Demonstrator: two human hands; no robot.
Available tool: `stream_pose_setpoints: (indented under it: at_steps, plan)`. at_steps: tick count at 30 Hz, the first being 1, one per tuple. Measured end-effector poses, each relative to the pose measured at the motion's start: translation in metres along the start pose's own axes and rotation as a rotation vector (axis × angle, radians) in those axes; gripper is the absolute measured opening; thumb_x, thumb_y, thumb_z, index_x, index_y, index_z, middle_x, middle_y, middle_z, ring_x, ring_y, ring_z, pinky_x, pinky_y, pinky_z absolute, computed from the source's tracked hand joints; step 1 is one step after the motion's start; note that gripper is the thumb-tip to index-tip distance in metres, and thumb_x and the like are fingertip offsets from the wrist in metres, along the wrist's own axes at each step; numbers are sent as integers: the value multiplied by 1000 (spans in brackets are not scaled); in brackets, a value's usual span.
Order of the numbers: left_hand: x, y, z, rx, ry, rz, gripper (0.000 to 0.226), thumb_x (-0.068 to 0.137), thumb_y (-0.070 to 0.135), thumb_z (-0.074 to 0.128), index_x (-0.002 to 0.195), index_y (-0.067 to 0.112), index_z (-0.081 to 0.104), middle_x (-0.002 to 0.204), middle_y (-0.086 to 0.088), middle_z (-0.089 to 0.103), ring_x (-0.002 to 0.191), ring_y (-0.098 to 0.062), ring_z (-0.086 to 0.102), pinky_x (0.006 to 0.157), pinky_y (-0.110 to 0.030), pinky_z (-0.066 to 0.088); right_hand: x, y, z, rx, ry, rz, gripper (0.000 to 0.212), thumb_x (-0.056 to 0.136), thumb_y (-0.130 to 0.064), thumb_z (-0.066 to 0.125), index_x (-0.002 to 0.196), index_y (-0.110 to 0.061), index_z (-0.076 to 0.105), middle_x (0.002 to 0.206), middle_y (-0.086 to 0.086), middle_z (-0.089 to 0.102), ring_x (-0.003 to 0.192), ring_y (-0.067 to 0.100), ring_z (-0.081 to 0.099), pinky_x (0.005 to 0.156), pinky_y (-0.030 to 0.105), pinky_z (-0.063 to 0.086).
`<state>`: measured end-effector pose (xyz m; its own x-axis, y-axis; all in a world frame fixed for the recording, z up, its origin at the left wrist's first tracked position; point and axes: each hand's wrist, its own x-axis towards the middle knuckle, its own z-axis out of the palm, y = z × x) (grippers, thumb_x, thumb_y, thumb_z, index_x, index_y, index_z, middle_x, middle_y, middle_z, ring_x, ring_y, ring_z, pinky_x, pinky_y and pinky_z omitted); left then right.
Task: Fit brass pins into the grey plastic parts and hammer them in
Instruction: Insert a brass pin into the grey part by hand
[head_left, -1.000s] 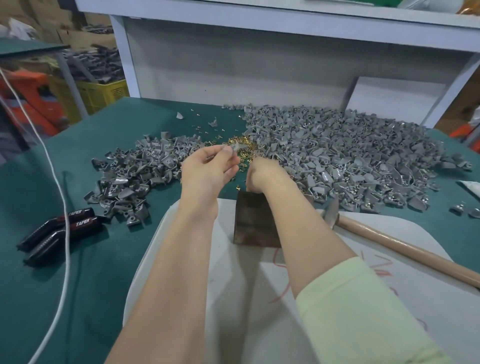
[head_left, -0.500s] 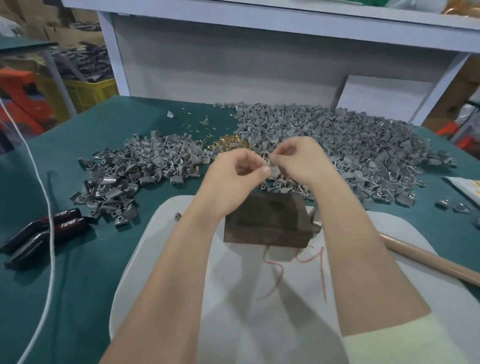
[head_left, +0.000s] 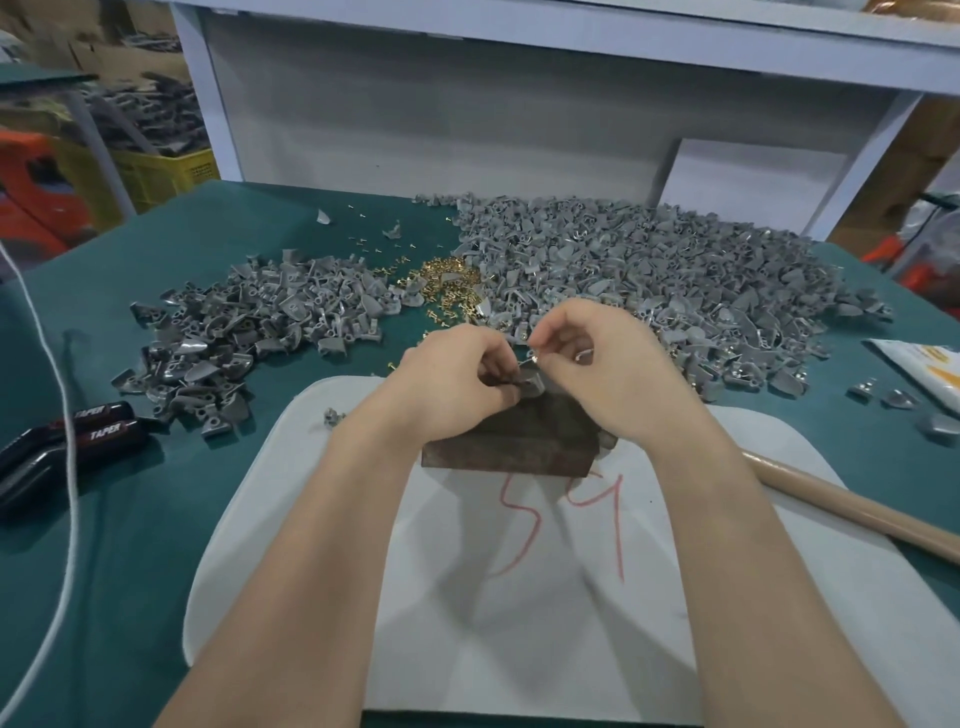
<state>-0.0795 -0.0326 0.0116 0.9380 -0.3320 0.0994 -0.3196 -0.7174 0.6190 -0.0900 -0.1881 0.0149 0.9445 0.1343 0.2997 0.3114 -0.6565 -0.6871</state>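
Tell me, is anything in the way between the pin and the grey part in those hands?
Nothing visible does. The right hand pinches a brass pin just above the grey part that the left hand holds.

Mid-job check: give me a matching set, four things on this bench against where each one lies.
1 brass pins
2 hammer handle
3 black pliers
4 dark block

A under the left hand and right hand
B far left, by the white cord
C between the left grey heap and right grey heap
D across the white board's right edge

Pairs: 1-C, 2-D, 3-B, 4-A
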Motion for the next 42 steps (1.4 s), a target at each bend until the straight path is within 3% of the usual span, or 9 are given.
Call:
stream_pose_setpoints:
  at_steps: [3,8,18,23,28,31,33,38,42]
  plan:
    - [2,-2,1,-18,12,12,8,84,23,69,88,25,62,79,15,56,89,-11,56,77,-22,41,-1,3,2,-46,-27,-24,27,81,2,59,84,-25,54,77,-8,59,68,9,53,65,12,42]
    - [2,-4,3,-21,23,13,7,84,21,67,86,25,62,76,17,54,85,-11,54,75,-22,40,-2,4,4,-157,-58,-40,23,82,-1,60,90,-22,56,80,-10,60,72,9,55,65,11,41]
    - [5,-6,5,-45,36,16,6,84,19,67,89,21,65,78,11,58,83,-12,56,73,-21,42,-2,-2,6,-241,-71,-60,23,81,0,55,94,-18,60,84,-4,62,72,9,49,74,29,46]
    - [5,-7,6,-46,37,17,8,84,18,67,92,19,67,85,6,61,86,-12,57,67,-16,37,-2,-1,8,-219,-65,-43,22,81,0,56,95,-16,60,79,-7,59,71,7,49,72,24,44]
    - [6,-8,6,-38,38,36,5,85,19,67,87,22,64,85,5,62,85,-12,58,61,-13,39,1,5,9,-218,-53,11,15,83,-8,61,83,-22,60,81,-6,59,73,8,52,70,23,42]
    - [5,-7,6,-40,50,42,4,85,20,67,85,22,64,80,8,60,81,-10,55,59,-5,38,2,9,8,-209,-34,62,15,84,-16,65,76,-27,59,69,-14,53,63,3,49,58,18,37]
    - [5,-7,6,-37,55,48,3,85,19,67,85,21,65,82,6,61,81,-11,55,58,-11,38,2,10,8,-214,-36,70,14,85,-17,64,77,-28,60,67,-14,51,62,2,47,55,17,33]
    - [5,-6,7,-19,55,37,4,85,19,66,88,21,64,75,14,55,82,-11,54,65,-15,35,0,5,8,-291,-53,21,14,89,-13,58,83,-26,57,88,-1,58,83,16,53,75,28,43]
    - [6,-6,7,-28,55,36,4,85,19,67,88,20,65,75,11,56,82,-12,54,62,-13,33,0,-1,7,-370,-86,10,15,89,-13,55,84,-26,53,92,1,53,89,19,52,84,34,46]
